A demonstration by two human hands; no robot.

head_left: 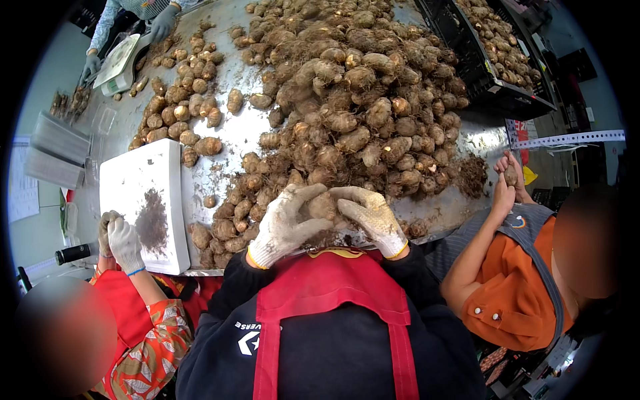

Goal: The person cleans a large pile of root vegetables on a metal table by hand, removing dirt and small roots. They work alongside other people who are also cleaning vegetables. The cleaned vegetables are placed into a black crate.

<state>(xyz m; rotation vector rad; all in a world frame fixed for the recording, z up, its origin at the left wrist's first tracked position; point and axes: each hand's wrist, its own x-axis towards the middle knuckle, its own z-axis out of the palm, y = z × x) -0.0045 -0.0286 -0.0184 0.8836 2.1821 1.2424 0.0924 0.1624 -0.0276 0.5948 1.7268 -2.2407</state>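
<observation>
Just above the near edge of the metal table, I hold a brown taro corm (323, 207) in both hands. My left hand (285, 223), in a soiled white knit glove, curls around its left side. On its right side my right hand (375, 219), gloved the same way and stained yellowish, closes in with thumb and fingers. Parts of the corm are hidden by the gloves. Right beyond my hands rises a large heap of hairy taro corms (360, 137), some with pale cut ends. A few smaller corms (230, 227) lie beside my left wrist.
At left, a white tray (130, 180) holds dark soil, with a co-worker's gloved hands (121, 241) beside it. Another co-worker's bare hands (508, 183) hold a corm at right. A black crate (490, 73) stands far right; a scale (120, 73) and another person's gloves are far left.
</observation>
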